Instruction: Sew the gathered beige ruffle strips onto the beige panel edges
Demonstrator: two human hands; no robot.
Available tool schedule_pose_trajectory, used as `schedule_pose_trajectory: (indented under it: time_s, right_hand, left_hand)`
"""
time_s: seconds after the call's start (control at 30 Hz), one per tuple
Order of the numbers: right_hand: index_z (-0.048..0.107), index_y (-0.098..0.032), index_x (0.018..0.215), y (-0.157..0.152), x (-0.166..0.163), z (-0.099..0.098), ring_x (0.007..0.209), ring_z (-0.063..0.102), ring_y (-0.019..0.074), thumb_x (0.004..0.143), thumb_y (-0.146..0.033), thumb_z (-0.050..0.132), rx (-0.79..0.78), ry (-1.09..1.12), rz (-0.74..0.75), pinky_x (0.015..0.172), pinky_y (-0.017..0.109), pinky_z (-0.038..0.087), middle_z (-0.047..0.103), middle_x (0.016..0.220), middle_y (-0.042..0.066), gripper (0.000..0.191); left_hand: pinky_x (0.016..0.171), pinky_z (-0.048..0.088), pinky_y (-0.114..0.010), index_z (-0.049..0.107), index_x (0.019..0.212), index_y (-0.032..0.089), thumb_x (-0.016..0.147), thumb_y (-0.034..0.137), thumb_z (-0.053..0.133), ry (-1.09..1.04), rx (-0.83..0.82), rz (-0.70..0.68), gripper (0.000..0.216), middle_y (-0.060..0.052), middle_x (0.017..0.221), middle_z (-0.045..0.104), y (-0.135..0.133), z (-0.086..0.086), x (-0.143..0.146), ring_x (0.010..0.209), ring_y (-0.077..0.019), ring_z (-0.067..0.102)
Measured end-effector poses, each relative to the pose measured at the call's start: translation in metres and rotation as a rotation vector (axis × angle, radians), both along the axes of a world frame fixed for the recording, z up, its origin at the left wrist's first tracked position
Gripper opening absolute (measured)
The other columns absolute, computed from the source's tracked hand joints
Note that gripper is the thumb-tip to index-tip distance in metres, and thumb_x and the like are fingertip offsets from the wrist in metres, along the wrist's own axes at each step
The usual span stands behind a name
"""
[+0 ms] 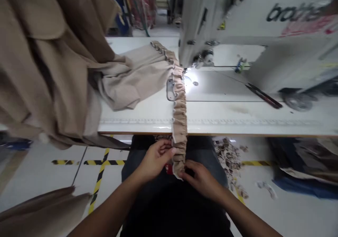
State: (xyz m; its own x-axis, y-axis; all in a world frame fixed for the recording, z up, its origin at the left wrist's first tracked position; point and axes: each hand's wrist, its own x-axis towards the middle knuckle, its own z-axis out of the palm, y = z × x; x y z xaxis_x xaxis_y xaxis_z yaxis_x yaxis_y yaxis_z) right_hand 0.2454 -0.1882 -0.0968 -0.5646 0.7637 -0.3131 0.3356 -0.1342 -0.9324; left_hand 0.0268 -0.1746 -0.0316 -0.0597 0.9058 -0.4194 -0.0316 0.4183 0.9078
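Note:
A gathered beige fabric strip (180, 113) runs from under the sewing machine's needle area down over the table's front edge to my lap. My left hand (155, 159) pinches its left edge between thumb and fingers. Lower down, my right hand (199, 177) grips the strip's bottom end from the right side. Beyond the edge, the strip joins a flat beige fabric piece (142, 75) lying left of the needle. The sewing machine (221, 11) stands over the table, its lamp lighting the needle plate.
Heaped beige garment pieces (52, 61) hang over the table's left side. Thread snips (264, 95) lie on the white table (224, 112) at right, near a small bobbin-like item (240, 65). Fabric scraps (229, 156) litter the floor; folded cloth (306, 163) is stacked at right.

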Motion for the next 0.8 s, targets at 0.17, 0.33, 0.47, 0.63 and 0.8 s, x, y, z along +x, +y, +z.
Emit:
schedule_pose_trajectory:
  time_s: [0.17, 0.33, 0.47, 0.63, 0.8]
  right_hand:
    - [0.066, -0.026, 0.133, 0.011, 0.013, 0.014, 0.124, 0.065, 0.0342, 0.096, -0.051, 0.064, 0.163, -0.18, 0.01, 0.108, 0.055, 0.051, 0.069, 0.134, 0.014, 0.045]
    - [0.07, -0.024, 0.126, 0.02, -0.053, 0.035, 0.108, 0.072, 0.0273, 0.098, -0.041, 0.064, 0.094, 0.024, 0.284, 0.098, 0.046, 0.058, 0.075, 0.119, 0.011, 0.033]
    - [0.071, -0.021, 0.121, 0.024, -0.122, 0.049, 0.102, 0.073, 0.0225, 0.097, -0.034, 0.064, 0.121, 0.238, 0.305, 0.092, 0.04, 0.058, 0.075, 0.111, 0.009, 0.028]
    - [0.073, -0.019, 0.113, 0.016, -0.168, 0.031, 0.093, 0.072, 0.0212, 0.093, -0.03, 0.065, 0.081, 0.344, 0.206, 0.088, 0.04, 0.058, 0.076, 0.104, 0.008, 0.023]
    - [0.063, -0.018, 0.132, 0.02, -0.209, -0.001, 0.111, 0.068, 0.0267, 0.092, -0.038, 0.067, 0.083, 0.31, 0.072, 0.096, 0.045, 0.056, 0.068, 0.128, 0.016, 0.045]
  left_hand:
    - [0.079, 0.053, -0.035, 0.064, 0.098, 0.023, 0.076, 0.045, 0.077, 0.672, 0.18, 0.496, 0.033, -0.004, 0.09, 0.07, -0.039, 0.031, -0.088, 0.081, -0.0214, 0.065]
    - [0.063, 0.041, -0.03, 0.06, 0.084, 0.022, 0.074, 0.048, 0.075, 1.023, 0.199, 0.609, 0.032, 0.002, 0.073, 0.057, -0.017, 0.053, -0.17, 0.065, -0.0177, 0.051]
    - [0.052, 0.034, -0.027, 0.054, 0.074, 0.024, 0.086, 0.05, 0.06, 1.03, 0.203, 0.53, 0.03, 0.005, 0.054, 0.047, -0.004, 0.072, -0.195, 0.05, -0.0148, 0.045]
    - [0.054, 0.034, -0.028, 0.056, 0.075, 0.024, 0.071, 0.05, 0.076, 1.031, 0.23, 0.472, 0.033, 0.004, 0.059, 0.051, -0.006, 0.082, -0.192, 0.056, -0.0161, 0.048]
    - [0.052, 0.034, -0.027, 0.054, 0.063, 0.023, 0.078, 0.051, 0.065, 0.86, 0.277, 0.41, 0.033, 0.004, 0.053, 0.048, 0.002, 0.102, -0.183, 0.051, -0.0143, 0.044]
